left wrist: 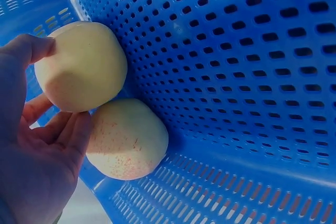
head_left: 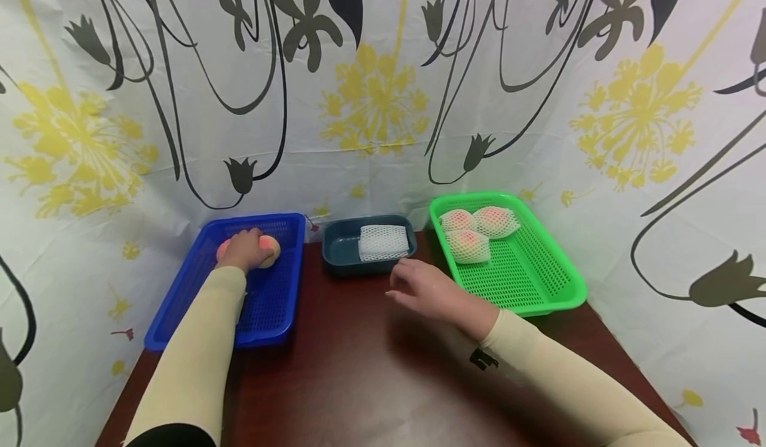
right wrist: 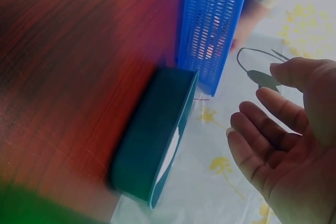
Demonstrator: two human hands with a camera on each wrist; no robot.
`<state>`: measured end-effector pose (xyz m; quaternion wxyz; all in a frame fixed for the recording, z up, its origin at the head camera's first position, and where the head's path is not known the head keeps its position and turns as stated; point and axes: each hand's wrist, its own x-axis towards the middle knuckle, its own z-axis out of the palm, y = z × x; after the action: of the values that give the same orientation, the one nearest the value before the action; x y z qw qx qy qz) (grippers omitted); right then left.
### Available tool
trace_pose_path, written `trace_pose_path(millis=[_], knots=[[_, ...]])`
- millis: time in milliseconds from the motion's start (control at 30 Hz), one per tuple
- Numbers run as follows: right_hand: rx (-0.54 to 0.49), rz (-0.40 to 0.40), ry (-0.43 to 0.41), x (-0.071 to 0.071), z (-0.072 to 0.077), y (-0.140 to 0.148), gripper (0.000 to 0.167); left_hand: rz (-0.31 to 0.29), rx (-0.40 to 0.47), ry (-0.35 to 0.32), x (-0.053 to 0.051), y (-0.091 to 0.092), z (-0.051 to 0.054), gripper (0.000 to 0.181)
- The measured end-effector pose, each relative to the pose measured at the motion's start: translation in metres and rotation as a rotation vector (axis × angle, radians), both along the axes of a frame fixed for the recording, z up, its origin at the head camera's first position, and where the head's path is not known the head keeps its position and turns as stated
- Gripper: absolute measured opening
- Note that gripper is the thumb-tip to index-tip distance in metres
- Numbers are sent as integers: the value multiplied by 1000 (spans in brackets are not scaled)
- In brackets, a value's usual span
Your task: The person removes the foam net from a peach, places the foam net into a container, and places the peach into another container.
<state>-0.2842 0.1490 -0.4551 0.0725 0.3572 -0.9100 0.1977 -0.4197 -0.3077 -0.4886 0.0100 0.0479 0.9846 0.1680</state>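
Note:
Inside the blue basket (head_left: pixel 293 281), my left hand (head_left: pixel 242 252) has its thumb and fingers around a peach (left wrist: pixel 84 66). A second peach (left wrist: pixel 128 140) lies against it, just under the fingertips in the left wrist view. Both peaches are bare, pale yellow with a pink blush. My right hand (head_left: pixel 427 291) hovers over the table in front of the dark teal tray (head_left: pixel 341 267), its fingers loosely bent around nothing. White foam net sleeves (head_left: pixel 383 242) lie in a flat stack in that tray.
To the right stands a green basket (head_left: pixel 562 294) with several peaches in white foam nets (head_left: pixel 469 246) at its far left end. Everything rests on a dark red-brown table (head_left: pixel 335 374). A flower-patterned cloth (head_left: pixel 383 174) hangs behind and at both sides.

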Motion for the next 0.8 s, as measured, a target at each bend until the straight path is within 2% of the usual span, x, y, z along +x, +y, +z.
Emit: trace_pose_path(millis=[333,500,600,667,800], knots=[[-23,22,1,3,-1,-1,15,29,11,6,0,0,-2,67],[-23,18,3,3,-2,-1,16,25,7,20,2,0,1,66],[-18,6,-1,3,-3,0,16,34,17,14,7,3,12,63],[-16,-4,-6,2,-4,0,16,29,46,0,12,8,23,63],[-21,-12,-8,0,-7,3,16,-22,91,4,23,22,45,59]])
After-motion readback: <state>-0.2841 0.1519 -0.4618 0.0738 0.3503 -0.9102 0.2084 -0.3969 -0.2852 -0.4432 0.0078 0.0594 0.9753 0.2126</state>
